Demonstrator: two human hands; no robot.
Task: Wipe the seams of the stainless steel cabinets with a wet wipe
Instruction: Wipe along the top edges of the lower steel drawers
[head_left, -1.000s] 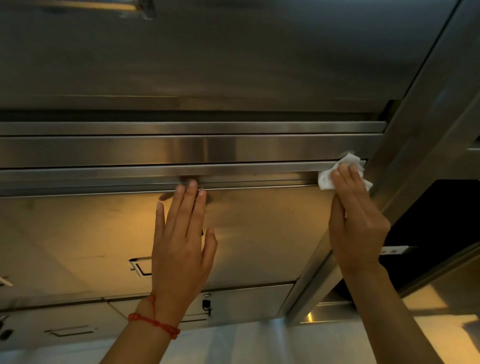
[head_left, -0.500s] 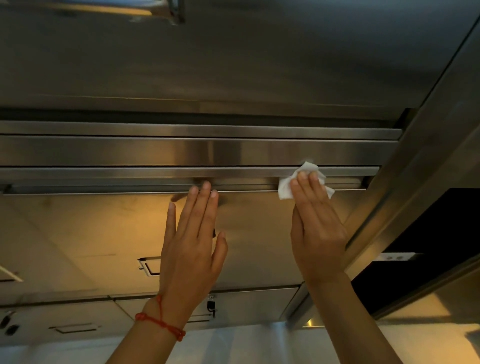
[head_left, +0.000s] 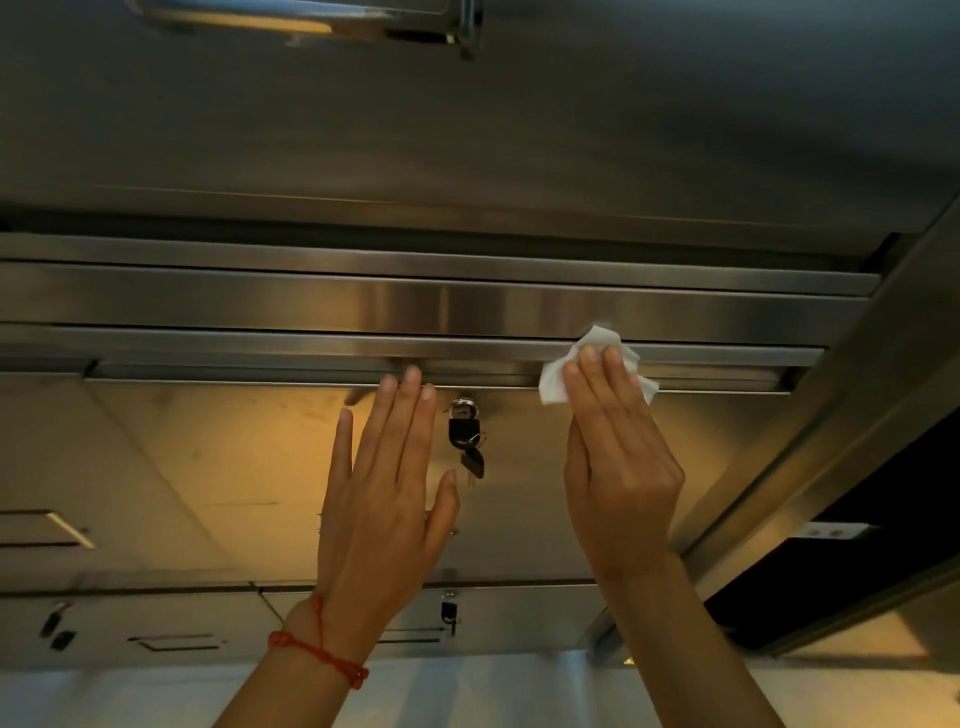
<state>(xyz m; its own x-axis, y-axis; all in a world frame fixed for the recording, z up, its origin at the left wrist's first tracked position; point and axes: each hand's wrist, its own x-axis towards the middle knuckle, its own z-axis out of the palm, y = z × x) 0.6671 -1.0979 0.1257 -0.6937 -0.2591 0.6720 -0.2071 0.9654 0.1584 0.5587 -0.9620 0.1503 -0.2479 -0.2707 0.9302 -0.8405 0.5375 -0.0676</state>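
Note:
A white wet wipe (head_left: 556, 379) lies pressed against the horizontal seam (head_left: 311, 358) along the top edge of a stainless steel cabinet door (head_left: 234, 457). My right hand (head_left: 618, 457) presses the wipe to the seam with straight fingers. My left hand (head_left: 384, 493), with a red string bracelet at the wrist, rests flat on the door, fingertips reaching the seam. A lock with hanging black keys (head_left: 466, 434) shows on the door between my two hands.
Steel rails (head_left: 260, 301) run above the seam under an upper cabinet with a handle (head_left: 311, 21). A steel post (head_left: 852, 395) slants down at the right beside a dark opening (head_left: 893, 540). Lower drawers with a second lock (head_left: 448, 613) sit below.
My right hand slid the wipe left along the seam, away from the right post. My left hand stayed flat on the door. The lock and keys came into view between my hands.

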